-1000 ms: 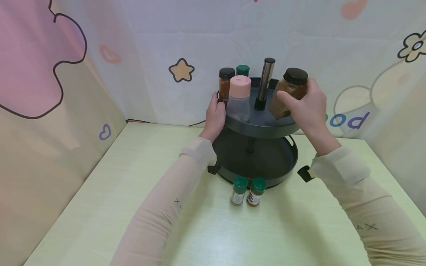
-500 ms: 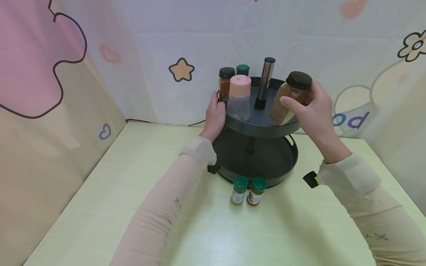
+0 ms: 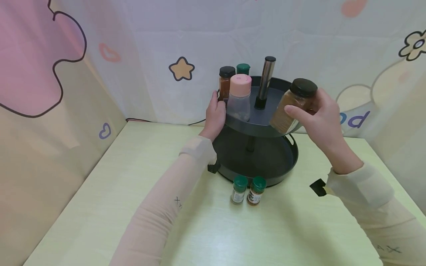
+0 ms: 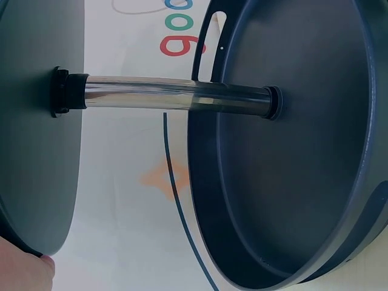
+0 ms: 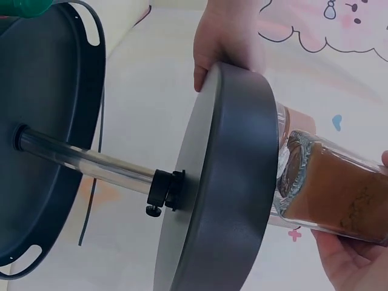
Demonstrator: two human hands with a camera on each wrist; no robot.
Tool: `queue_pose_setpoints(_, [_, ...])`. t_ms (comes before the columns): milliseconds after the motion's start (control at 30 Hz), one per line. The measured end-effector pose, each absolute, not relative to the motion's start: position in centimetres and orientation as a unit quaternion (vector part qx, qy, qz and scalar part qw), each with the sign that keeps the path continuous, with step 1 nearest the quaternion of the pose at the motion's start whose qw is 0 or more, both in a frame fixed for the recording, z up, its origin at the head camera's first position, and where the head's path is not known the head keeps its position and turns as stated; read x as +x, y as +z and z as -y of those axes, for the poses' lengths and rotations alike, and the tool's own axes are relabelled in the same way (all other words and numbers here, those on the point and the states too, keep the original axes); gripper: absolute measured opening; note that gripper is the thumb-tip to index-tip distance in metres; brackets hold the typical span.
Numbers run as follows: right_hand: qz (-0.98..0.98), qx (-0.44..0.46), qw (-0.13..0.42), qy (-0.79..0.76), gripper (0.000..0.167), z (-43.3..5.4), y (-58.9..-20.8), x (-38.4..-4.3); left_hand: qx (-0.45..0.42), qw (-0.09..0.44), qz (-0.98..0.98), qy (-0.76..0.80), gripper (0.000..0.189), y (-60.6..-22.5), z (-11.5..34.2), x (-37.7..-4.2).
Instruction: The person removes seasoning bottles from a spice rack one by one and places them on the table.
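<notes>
Backdrop cloth, head view: I can read "od" in coloured letters, the "o" partly hidden.
Backdrop cloth, left wrist view: sideways letters, red "g", green "o", then blue "o" cut by the edge.
Left sleeve: one dark "X", with a smaller mark that I cannot read.
Right sleeve: one "X", beside it a mark like "A".
Green-capped bottles: both labels carry print, too small for me.
</notes>
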State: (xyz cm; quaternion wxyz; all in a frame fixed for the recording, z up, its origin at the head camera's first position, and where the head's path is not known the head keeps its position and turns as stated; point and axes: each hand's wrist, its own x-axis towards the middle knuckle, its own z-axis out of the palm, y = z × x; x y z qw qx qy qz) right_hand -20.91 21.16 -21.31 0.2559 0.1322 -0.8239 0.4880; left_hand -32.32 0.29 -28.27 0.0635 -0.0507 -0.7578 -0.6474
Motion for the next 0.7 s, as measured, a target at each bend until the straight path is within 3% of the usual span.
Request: queue_pose_setpoints(700, [0.836, 0.147, 0.212, 0.485, 0.036, -22.2, -22.2, -18.9, -0.049, 0.067, 0.755, -0.651, 0.053, -28.3, -0.3, -32.3])
